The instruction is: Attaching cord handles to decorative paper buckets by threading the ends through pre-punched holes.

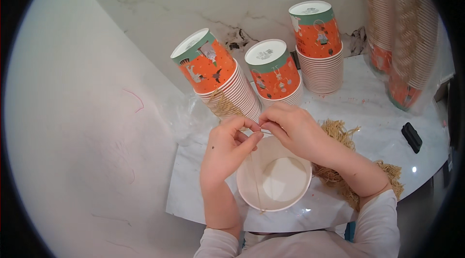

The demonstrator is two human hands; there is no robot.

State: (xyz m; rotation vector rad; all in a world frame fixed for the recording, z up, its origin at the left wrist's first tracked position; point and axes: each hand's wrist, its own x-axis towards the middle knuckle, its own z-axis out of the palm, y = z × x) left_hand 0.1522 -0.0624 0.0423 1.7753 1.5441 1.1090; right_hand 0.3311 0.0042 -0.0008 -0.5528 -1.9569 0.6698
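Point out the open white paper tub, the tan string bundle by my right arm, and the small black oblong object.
Open white paper tub (286, 179): head view, on its round inner base.
Tan string bundle (340, 133): head view, on its upper tuft.
Small black oblong object (411, 137): head view, middle of its top.

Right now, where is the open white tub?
In the head view, the tub sits just right of centre, near the table's front edge, below the left hand and right hand; tan strands lie to its right.
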